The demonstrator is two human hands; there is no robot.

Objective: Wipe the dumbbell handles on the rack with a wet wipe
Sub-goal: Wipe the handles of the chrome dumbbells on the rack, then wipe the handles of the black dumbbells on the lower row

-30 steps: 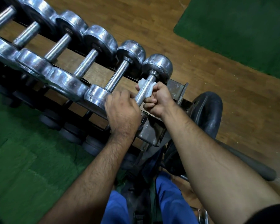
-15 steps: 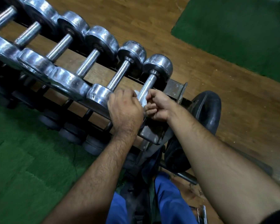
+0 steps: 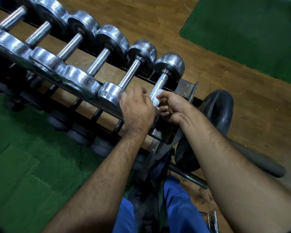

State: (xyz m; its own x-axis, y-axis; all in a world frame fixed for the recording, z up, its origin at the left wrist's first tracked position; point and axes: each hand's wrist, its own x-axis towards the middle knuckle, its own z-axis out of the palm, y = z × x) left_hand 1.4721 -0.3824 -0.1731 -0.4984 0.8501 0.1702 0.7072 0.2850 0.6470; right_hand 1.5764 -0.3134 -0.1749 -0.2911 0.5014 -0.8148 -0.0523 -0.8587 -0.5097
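- Right hand [image 3: 172,108] at the near end of the last dumbbell handle [image 3: 160,84], fingers curled and pinching a small white wet wipe [image 3: 156,100] against the lower part of that handle.
- Wet wipe bunched up, touching the knurled bar just above the right thumb, partly hidden by the fingers.
- Left hand [image 3: 137,108] laid over the near head of the same dumbbell, just beside the right hand; back of the hand facing the camera, fingers curled down over the front edge. Fingertips hidden, so cannot tell how firmly pressed or whether wrapped around anything.
- Far head [image 3: 170,64] of this dumbbell round and shiny, resting on the back rail of the rack [image 3: 186,89], at the rack's right end.
- Next dumbbell [image 3: 129,76] to the left parallel to it, near head marked with a "5", touching the left hand's knuckle side.
- Further chrome dumbbells [image 3: 71,46] lined up in a row toward the upper left, all lying across the two rails, handles bare.
- Lower tier of the rack with darker weights [image 3: 77,135], blurred.
- Black weight plate [image 3: 220,111] standing on its edge right of the rack, behind the right forearm.
- Dark bar [image 3: 262,163] lying on the wooden floor [image 3: 242,98] at the right.
- Green mat [image 3: 23,165] under the left side, another green mat [image 3: 250,31] at the upper right.
- Blue trousers [image 3: 180,209] visible at the bottom between the two forearms.
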